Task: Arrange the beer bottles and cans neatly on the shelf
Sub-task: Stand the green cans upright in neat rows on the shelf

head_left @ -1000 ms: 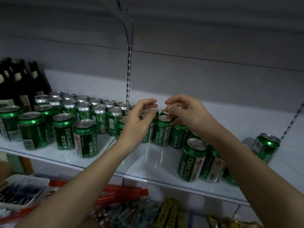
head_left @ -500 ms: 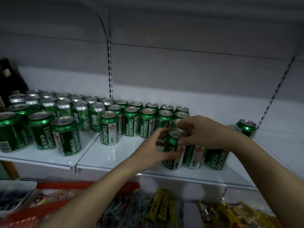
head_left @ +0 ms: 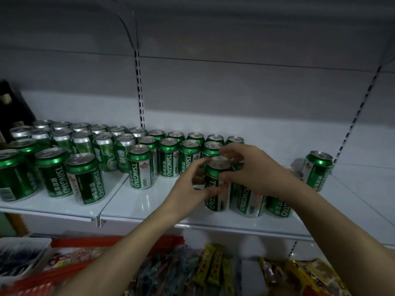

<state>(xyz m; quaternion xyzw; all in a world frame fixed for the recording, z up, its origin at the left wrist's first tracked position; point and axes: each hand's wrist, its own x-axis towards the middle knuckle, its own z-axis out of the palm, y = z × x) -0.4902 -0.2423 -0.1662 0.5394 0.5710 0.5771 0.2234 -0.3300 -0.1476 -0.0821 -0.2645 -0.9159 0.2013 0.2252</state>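
Nearest me, the lower shelf is a blur of crinkly snack packets [head_left: 215, 268], yellow and multicoloured, with a red pack [head_left: 70, 251] at left; I can't read any of it. Above that, both forearms reach in over the glossy white shelf [head_left: 149, 201]. My left hand [head_left: 190, 184] curls round the near left side of a green Tsingtao can [head_left: 215, 189], thumb low on the wall and fingertips up by the rim. My right hand [head_left: 252, 169] arches over the top of that can, fingers bent onto its silver lid. The can stands upright near the front edge, right of centre. Just right of it stand two more cans [head_left: 250, 201], partly covered by my right wrist. Further left, one can [head_left: 141, 167] stands alone in front of the rows. Behind, smooth cylinders with pull-tab lids run in two long rows [head_left: 119, 137]; I can't count them surely. Far right, a single can [head_left: 317, 169] stands apart. Far left, dark bottles [head_left: 12, 110] are cut off.
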